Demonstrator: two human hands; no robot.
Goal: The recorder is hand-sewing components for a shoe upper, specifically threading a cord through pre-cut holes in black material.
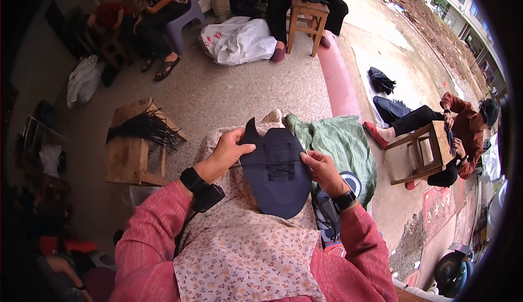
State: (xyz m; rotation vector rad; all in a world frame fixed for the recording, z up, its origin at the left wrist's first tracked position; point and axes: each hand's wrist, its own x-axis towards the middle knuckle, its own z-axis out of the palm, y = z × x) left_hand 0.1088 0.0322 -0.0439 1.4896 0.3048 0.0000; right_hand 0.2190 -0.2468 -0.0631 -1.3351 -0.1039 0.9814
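Note:
A dark navy, flat fabric piece [280, 196] with a rounded lower end and a pointed tab lies over my lap. Stitched bands and a thin dark cord [256, 164] cross its middle. My left hand [226, 150] is closed on the piece at its upper left, beside the pointed tab. At the right edge, my right hand [321, 168] is closed in a pinch, touching the piece near the cord. A thin pale sliver shows above those fingers; I cannot tell what it is. Beneath the piece, a flowered apron [245, 253] covers my lap.
To the left, a wooden stool [125, 157] bears a bundle of black cords [144, 130]. A green woven sack [348, 144] lies by my right knee. Several people sit around; one works at a wooden stool [422, 152] on the right. A white sack [237, 40] lies ahead.

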